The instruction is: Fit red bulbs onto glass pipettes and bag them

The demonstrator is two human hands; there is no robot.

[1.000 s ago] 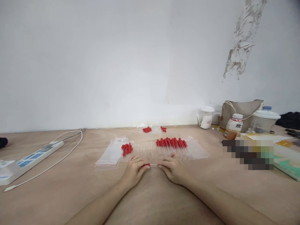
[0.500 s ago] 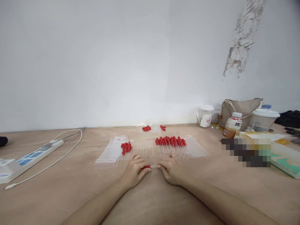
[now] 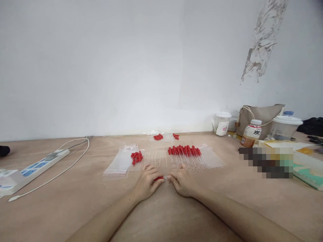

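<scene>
Pale wall (image 3: 121, 67) fills the upper part of the head view, with a peeled patch (image 3: 257, 62) toward its right side. Below it we find a brown table (image 3: 156, 218) reaching back to the foot of the wall.

In this same head view we record both of the person's hands resting low over the near middle of the table, facing each other. Fingers of the left hand (image 3: 148, 181) are closed in a pinch on a red bulb (image 3: 158, 178). Fingers of the right hand (image 3: 182, 181) pinch a thin clear tube (image 3: 166, 177), a short length of which shows between the two hands, in line with the bulb. We cannot tell how deep the tube sits in the bulb.

Just beyond the left hand we note a pile of loose red bulbs (image 3: 136, 157) lying beside a stack of clear bags (image 3: 119, 164). Loose clear tubes (image 3: 153, 158) lie side by side to the right of that pile. Beyond the right hand lies a row of red-capped tubes (image 3: 185, 151), bulbs pointing away from the person, with another clear bag (image 3: 213, 158) on the right. Near the wall we see a further packet with red bulbs (image 3: 158, 137).

On the far left we list a power strip (image 3: 37, 168) and a white cable (image 3: 13, 199). On the right stand a lidded cup (image 3: 222, 125), a labelled bottle (image 3: 251, 135), a grey bag (image 3: 264, 116) and a clear tub (image 3: 286, 129); the area in front of them is partly pixelated.
</scene>
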